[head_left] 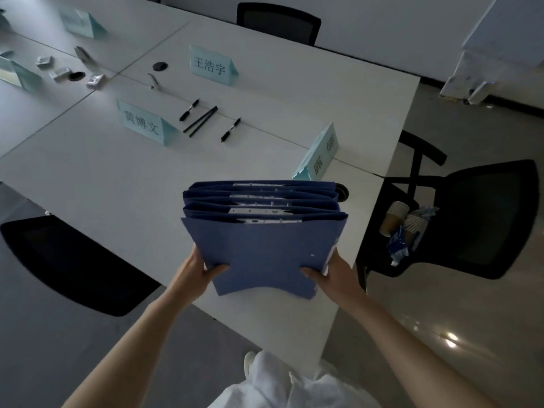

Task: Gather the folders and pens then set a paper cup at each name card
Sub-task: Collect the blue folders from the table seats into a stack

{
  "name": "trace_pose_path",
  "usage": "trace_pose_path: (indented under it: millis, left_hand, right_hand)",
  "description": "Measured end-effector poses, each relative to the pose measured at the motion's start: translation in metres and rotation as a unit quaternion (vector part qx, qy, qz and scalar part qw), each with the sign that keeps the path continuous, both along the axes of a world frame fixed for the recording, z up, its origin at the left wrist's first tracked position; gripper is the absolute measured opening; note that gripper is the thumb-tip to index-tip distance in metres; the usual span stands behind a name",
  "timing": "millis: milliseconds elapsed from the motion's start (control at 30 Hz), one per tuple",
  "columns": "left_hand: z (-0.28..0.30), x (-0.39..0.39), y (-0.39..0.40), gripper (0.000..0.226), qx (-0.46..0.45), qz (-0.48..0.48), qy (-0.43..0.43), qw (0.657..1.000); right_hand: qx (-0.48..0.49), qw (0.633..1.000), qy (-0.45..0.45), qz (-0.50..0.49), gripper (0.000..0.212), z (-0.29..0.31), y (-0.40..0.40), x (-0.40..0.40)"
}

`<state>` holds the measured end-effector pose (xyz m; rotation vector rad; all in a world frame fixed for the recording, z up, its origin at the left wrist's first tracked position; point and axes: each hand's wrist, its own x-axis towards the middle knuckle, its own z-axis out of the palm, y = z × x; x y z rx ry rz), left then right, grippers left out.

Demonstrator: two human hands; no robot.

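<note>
I hold a stack of several blue folders (265, 240) upright above the near corner of the white table (97, 184). My left hand (203, 270) grips the stack's lower left edge and my right hand (326, 275) grips its lower right edge. Several black pens (200, 120) lie on the table beyond the folders. Pale blue name cards stand around them: one (145, 125) left of the pens, one (212, 66) farther back, one (319, 156) at the right edge. Sleeves of paper cups (403, 223) lie on the seat of the black chair (482, 219) to the right.
A black chair (70, 260) is pushed in at the table's left side and another (279, 23) stands at the far side. More name cards (78, 23) and small silvery items (63, 73) sit at the far left. A white cabinet (500, 48) stands at the back right.
</note>
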<state>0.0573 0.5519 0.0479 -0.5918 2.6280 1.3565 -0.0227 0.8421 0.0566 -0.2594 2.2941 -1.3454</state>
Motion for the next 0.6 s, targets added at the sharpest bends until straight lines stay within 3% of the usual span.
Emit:
trace_pose_path:
  millis: [67,167,300,400,600]
  left_hand:
    - [0.007,-0.016,-0.011,0.095,0.025,-0.05,-0.034,0.998]
    - [0.009,-0.038,-0.023,0.089,0.071,-0.101,-0.112,0.986]
    - [-0.003,-0.061,-0.017,0.077,0.142,-0.087,-0.276,0.947]
    - [-0.018,-0.068,-0.008,0.077,0.118,-0.098,-0.351,0.924]
    - [-0.041,-0.073,0.017,0.058,0.096,0.005,-0.282,0.955]
  right_hand:
    - [0.007,0.999,-0.041,0.002,0.061,0.003,0.002,-0.004]
    - [-0.014,0.988,-0.153,-0.015,0.068,-0.006,0.008,-0.012]
    - [-0.023,0.934,-0.346,-0.08,0.061,-0.028,0.015,-0.016]
    - [-0.013,0.898,-0.426,-0.107,0.053,-0.046,0.023,-0.01]
    - [-0.057,0.863,-0.468,-0.181,0.046,-0.066,0.019,-0.006]
